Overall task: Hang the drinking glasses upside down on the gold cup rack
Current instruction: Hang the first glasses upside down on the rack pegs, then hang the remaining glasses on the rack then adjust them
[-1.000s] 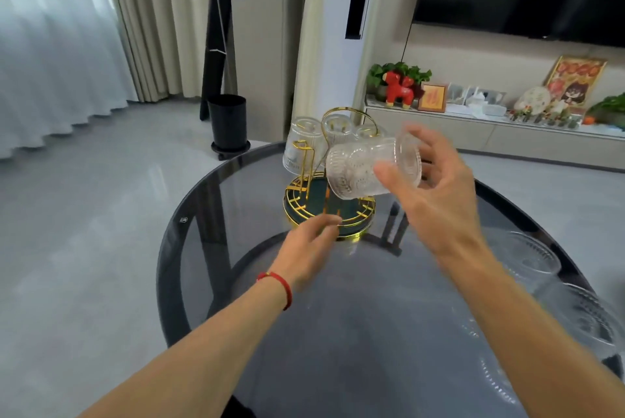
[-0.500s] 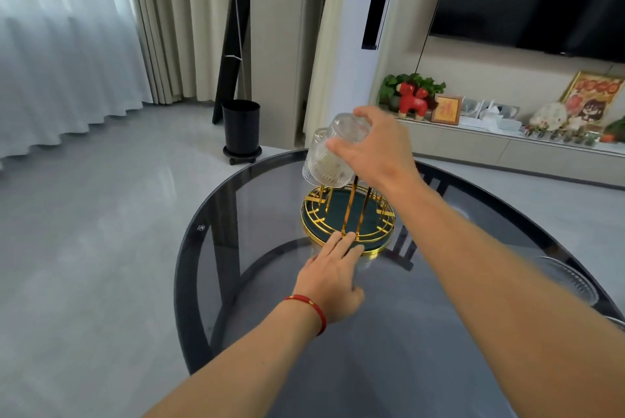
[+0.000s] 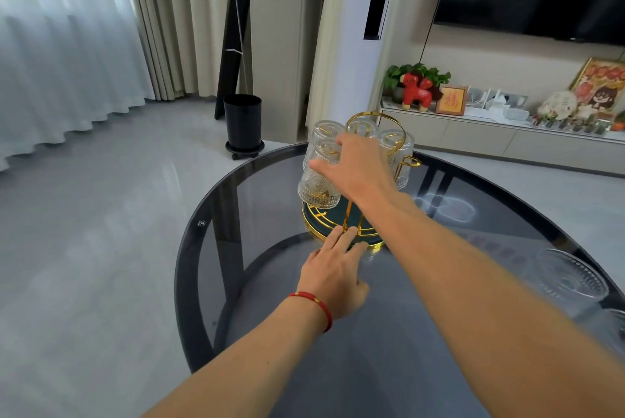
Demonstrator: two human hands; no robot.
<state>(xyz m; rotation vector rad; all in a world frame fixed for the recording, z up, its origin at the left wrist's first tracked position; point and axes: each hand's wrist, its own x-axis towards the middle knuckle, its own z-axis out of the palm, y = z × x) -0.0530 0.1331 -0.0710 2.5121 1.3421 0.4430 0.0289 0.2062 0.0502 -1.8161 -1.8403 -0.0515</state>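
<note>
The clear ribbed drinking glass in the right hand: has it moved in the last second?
Yes. The clear ribbed drinking glass went from tilted above the gold cup rack down onto it, upside down.

Head-worn view — forward, downward, close

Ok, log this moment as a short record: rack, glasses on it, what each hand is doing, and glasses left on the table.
rack: gold cup rack on glass table
glasses hung: four visible, upside down
right hand: on nearest hung glass
left hand: fingers flat, touching rack base
glasses left: one upright glass at table's right edge
</note>
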